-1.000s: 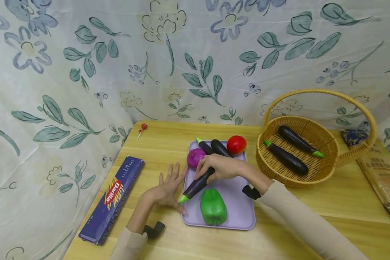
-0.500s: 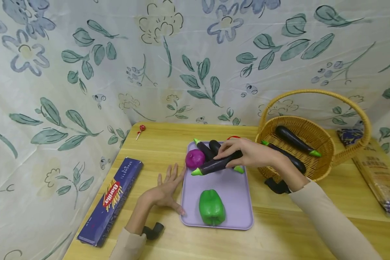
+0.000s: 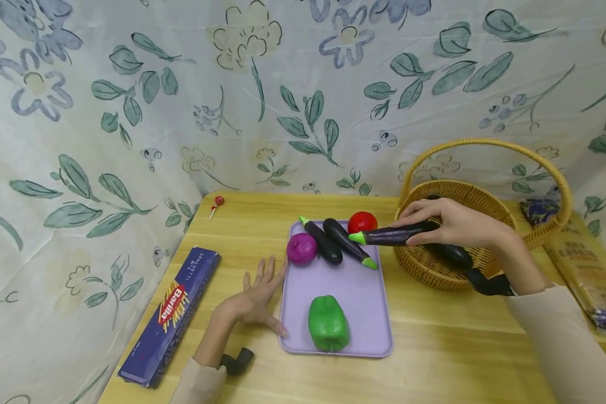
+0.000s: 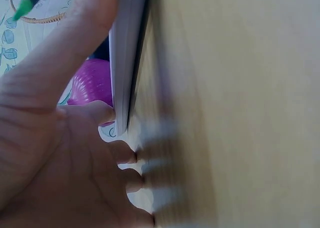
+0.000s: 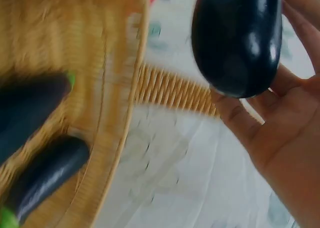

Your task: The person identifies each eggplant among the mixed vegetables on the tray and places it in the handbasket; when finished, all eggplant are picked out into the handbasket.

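Observation:
My right hand (image 3: 457, 224) pinches an eggplant (image 3: 391, 235) by its thick end, green tip pointing left, above the near-left rim of the wicker basket (image 3: 419, 272). In the right wrist view the held eggplant (image 5: 237, 43) hangs beside the basket, where two more eggplants (image 5: 47, 173) lie. My left hand (image 3: 255, 297) rests with fingers spread at the left edge of the lilac tray (image 3: 353, 303), its thumb at the rim. On that tray lie two eggplants (image 3: 323, 241), a purple onion (image 3: 302, 249), a tomato (image 3: 362, 223) and a green bell pepper (image 3: 328, 324).
A blue spaghetti box (image 3: 169, 317) lies left of the left hand. Near the table's back left corner is a red lollipop (image 3: 217, 205). Right of the basket lies a long clear-and-blue package (image 3: 581, 264). The basket's tall handle (image 3: 485, 142) arches over it; a floral cloth hangs behind.
My right hand has lifted the eggplant off the tray and carried it right to the basket. The left hand stays at the tray's edge.

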`<state>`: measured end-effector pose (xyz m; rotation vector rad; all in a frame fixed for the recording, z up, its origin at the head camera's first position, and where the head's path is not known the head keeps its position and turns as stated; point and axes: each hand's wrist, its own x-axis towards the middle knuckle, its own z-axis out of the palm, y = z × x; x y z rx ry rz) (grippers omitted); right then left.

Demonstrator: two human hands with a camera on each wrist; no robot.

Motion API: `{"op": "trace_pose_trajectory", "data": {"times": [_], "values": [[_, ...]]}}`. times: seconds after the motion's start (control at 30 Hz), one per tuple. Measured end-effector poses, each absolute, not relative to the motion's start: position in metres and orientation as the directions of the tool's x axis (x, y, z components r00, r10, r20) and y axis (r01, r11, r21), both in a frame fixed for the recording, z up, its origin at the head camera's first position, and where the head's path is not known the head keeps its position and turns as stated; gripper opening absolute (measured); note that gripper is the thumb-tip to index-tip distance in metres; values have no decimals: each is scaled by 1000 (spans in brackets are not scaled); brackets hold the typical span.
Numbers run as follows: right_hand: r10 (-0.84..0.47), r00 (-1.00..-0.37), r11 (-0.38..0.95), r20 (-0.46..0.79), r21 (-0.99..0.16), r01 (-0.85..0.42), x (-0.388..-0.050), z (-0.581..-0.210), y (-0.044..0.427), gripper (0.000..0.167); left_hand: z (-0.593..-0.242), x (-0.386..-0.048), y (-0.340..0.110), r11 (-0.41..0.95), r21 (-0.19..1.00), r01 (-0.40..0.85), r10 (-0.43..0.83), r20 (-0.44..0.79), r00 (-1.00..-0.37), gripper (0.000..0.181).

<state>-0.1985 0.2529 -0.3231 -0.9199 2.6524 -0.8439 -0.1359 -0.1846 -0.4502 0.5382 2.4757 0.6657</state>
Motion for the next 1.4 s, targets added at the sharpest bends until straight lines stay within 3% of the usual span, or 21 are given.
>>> {"op": "trace_pose_trajectory", "data": {"times": [0.27, 0.53, 0.73, 0.93, 1.4], "values": [[-477, -878, 743, -44, -554, -376, -206, -319, 304, 36, -446, -138, -183, 822, 518, 238, 465, -368, -805, 148], [-364, -911, 797, -196, -571, -196, -214, -332, 333, 47, -451, -134, -183, 823, 516, 237, 466, -378, -800, 149], [-238, -940, 878, -244, -467, -101, -219, -338, 345, 53, -452, -136, -184, 819, 520, 243, 470, -365, -804, 148], [-129, -952, 870, -278, -492, 26, -226, -347, 350, 55, -450, -136, -185, 819, 519, 244, 473, -373, -798, 148], [-159, -930, 863, -332, -505, 33, -243, -364, 345, 51, -451, -135, -185, 815, 531, 233, 471, -370, -801, 148]]}}
